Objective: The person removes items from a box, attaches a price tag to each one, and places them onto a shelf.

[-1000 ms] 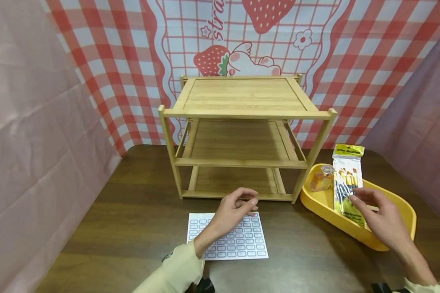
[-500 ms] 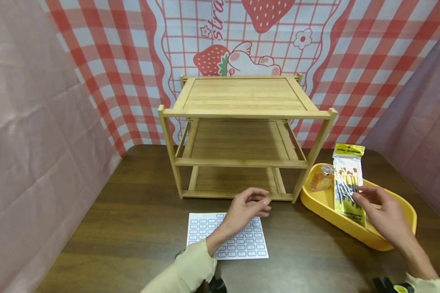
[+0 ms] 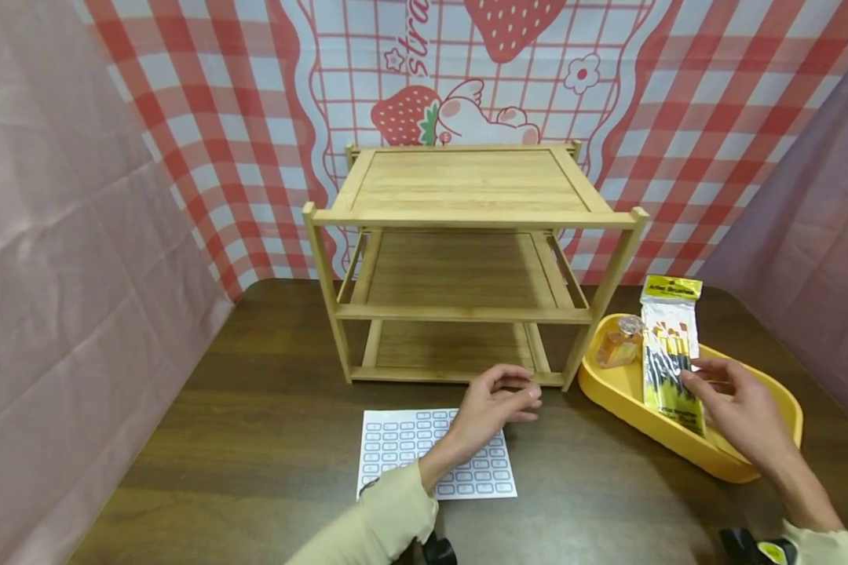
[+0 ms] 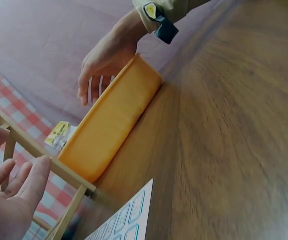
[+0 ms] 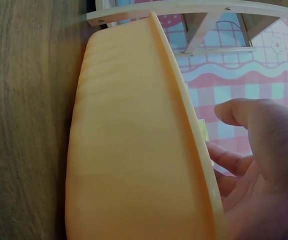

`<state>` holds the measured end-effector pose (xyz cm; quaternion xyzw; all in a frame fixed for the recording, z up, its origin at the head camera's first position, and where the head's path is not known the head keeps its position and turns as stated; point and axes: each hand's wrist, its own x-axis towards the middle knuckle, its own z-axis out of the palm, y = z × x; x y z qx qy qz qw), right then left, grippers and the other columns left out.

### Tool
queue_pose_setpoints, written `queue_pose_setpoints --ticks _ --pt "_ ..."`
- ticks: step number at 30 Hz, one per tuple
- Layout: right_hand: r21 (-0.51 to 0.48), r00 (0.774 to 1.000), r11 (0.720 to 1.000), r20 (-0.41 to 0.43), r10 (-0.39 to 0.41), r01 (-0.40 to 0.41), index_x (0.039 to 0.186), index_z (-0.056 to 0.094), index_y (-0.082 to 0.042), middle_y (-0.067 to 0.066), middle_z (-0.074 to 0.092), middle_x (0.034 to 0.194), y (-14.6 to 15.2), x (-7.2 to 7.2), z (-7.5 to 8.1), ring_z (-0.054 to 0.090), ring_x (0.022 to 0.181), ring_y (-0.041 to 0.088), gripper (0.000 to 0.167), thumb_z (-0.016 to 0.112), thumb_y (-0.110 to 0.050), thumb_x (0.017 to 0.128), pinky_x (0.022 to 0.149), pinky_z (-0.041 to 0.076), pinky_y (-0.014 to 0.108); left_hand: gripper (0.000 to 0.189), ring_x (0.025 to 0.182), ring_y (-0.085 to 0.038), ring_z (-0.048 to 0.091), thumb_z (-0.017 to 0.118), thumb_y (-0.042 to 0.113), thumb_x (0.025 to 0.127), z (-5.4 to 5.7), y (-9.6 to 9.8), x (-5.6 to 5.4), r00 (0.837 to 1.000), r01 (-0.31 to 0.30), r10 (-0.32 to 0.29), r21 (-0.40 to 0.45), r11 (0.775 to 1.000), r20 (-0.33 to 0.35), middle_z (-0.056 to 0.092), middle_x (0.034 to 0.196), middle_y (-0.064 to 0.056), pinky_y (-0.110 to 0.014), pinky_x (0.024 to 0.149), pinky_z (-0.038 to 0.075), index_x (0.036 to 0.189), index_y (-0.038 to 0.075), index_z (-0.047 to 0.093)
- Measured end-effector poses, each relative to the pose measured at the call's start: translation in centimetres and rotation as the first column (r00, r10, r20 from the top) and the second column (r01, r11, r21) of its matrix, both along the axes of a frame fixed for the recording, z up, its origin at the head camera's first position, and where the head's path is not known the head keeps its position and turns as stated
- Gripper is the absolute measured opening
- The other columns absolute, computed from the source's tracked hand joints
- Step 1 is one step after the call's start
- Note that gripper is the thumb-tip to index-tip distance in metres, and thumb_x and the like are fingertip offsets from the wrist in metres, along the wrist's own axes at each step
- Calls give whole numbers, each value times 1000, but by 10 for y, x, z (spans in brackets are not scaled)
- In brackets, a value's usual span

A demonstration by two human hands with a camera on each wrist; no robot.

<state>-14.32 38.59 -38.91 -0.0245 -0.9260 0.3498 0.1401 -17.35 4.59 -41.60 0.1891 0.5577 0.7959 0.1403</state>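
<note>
My left hand (image 3: 498, 408) hovers over the right part of a white sheet of printed labels (image 3: 396, 447), holding nothing, its fingers loosely bent. At the right, my right hand (image 3: 738, 404) reaches over a yellow tray (image 3: 646, 416). Its fingertips are right at the edge of a pack of artist brushes (image 3: 667, 353), which leans on the tray's far rim. In the right wrist view the thumb (image 5: 233, 111) stands apart from the fingers, partly hidden behind the tray wall. A small perfume bottle (image 3: 620, 343) with amber liquid sits at the tray's left end.
A three-tier wooden shelf (image 3: 466, 184) stands at the back middle of the brown table (image 3: 240, 439), its right front leg close to the tray. Behind it hangs a red checked strawberry cloth (image 3: 254, 118). Plain pinkish cloths line both sides.
My left hand has drifted to the right across the label sheet. My right hand has shifted very slightly to the right; the brush pack and the tray keep their places.
</note>
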Motion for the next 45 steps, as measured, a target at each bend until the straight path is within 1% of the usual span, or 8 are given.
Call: queue_pose_setpoints --ticks 6,13,16,22,26,31,37,45 --pt "16 1000 1000 18 -2 2 133 51 15 41 59 120 3 -3 2 52 87 -9 50 61 -25 105 63 41 8 35 99 -29 69 63 -11 96 2 10 0 999 -3 1 38 999 49 65 113 -21 -35 86 61 130 -14 55" --pt "27 997 999 78 -24 22 138 45 17 43 54 125 7 -3 3 56 109 56 57 57 -29 107 62 39 10 38 89 -15 67 64 -14 94 1 20 1 996 -9 3 76 997 85 63 118 -28 -32 84 61 130 -14 54" --pt "28 996 999 90 -28 25 138 45 17 43 54 126 8 -4 3 59 106 51 58 57 -30 107 62 40 10 37 89 -14 67 64 -15 93 0 25 1 995 -22 13 87 996 100 64 118 -28 -31 85 60 130 -16 54" --pt "15 997 1000 78 -14 13 137 46 17 42 55 124 11 -4 1 46 86 -13 57 59 -30 106 63 42 8 37 90 -15 69 63 -16 93 -2 34 2 991 -48 32 120 992 130 64 119 -30 -31 85 60 129 -18 54" --pt "4 998 1000 64 0 0 136 46 18 42 55 122 13 -5 0 40 83 -21 55 59 -28 106 62 43 8 37 88 -15 69 64 -17 92 -4 40 2 986 -72 48 147 987 160 63 119 -30 -31 84 60 127 -16 56" --pt "13 998 1000 68 -1 0 135 46 18 42 55 122 14 -6 -1 52 86 -8 54 59 -27 106 62 45 9 37 86 -14 67 66 -16 90 -7 48 3 979 -118 89 154 981 182 63 118 -27 -30 83 60 125 -11 58" --pt "33 996 999 89 -13 10 134 43 20 45 52 123 15 -8 0 56 108 59 56 55 -28 108 60 41 8 37 84 -14 67 67 -16 88 -8 57 5 972 -149 117 146 978 205 64 116 -23 -28 81 61 124 -9 60" --pt "39 991 999 132 -23 18 137 38 21 45 47 126 18 -10 3 52 111 62 62 53 -32 109 59 42 10 40 85 -17 68 66 -18 88 -10 64 5 964 -179 139 168 969 225 64 116 -23 -30 81 61 127 -14 56"
